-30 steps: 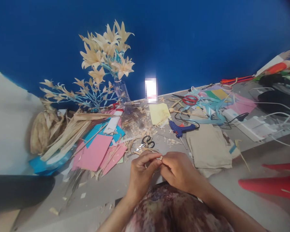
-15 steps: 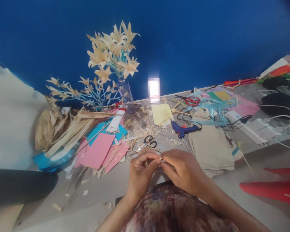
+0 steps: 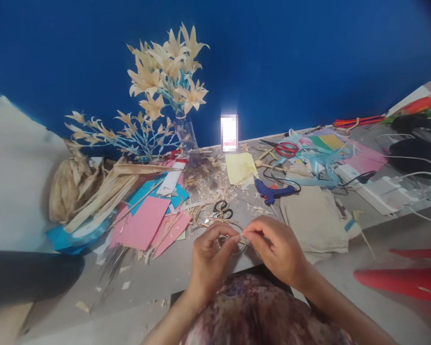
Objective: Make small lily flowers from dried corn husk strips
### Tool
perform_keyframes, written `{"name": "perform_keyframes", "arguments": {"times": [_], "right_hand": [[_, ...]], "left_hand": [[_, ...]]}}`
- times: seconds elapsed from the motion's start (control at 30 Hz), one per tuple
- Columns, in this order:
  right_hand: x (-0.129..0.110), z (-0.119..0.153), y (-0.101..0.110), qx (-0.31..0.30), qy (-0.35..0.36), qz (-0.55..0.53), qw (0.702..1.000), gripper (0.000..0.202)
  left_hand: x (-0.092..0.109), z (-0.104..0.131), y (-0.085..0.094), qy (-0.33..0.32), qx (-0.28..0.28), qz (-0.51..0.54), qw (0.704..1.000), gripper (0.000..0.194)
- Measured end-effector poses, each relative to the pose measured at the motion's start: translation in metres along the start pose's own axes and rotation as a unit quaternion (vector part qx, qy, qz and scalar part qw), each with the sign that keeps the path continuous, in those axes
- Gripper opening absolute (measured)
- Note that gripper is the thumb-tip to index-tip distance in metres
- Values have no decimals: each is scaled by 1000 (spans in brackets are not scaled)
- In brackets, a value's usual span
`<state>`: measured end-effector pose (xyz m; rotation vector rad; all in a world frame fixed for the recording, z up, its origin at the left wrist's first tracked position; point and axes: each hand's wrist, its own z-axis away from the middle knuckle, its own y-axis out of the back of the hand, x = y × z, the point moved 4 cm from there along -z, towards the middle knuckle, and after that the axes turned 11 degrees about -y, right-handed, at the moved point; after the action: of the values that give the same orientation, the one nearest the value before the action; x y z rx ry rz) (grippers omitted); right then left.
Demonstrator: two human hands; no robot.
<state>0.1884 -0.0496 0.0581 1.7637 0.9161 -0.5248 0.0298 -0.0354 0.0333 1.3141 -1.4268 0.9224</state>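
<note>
Fingertips of my left hand [image 3: 215, 247] and my right hand [image 3: 276, 247] meet in a pinch low in the middle of the view. Between them is a small pale strip [image 3: 241, 234], mostly hidden by the fingers. Both hands are closed on it. Just behind and below the fingers lies a thin coil [image 3: 233, 223] of straw-like or wire strand, partly covered by my hands. Black-handled scissors [image 3: 222, 210] rest on the table beyond my left hand. A blue glue gun [image 3: 273, 191] lies past my right hand, beside a folded beige cloth [image 3: 314, 220].
Pink paper sheets [image 3: 147, 223] and dried husk strips [image 3: 107, 191] cover the left side. A clear vase [image 3: 187, 139] holds pale husk flowers [image 3: 168, 72] at the back. Red-handled scissors [image 3: 286, 149], blue ribbon [image 3: 319, 165] and a white power strip [image 3: 366, 189] lie right. Scraps litter the middle.
My right hand has turned and drawn slightly back to the right, showing more of the pale strip and the coil. My left hand stays nearly in place.
</note>
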Motion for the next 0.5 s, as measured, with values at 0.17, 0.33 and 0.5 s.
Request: {"name": "perform_keyframes", "arguments": {"times": [0.17,0.33,0.5], "right_hand": [[12,-2,6,-8,-58,-9,998,16],[13,-2,4,-23,-27,-9,999,15],[18,0,3,-31,-61,-88,994,14]], "left_hand": [[-22,1,6,135,-11,169,976,29],[-17,-3,8,136,-34,167,976,35],[-7,-7,-3,118,-59,102,986,18]]}}
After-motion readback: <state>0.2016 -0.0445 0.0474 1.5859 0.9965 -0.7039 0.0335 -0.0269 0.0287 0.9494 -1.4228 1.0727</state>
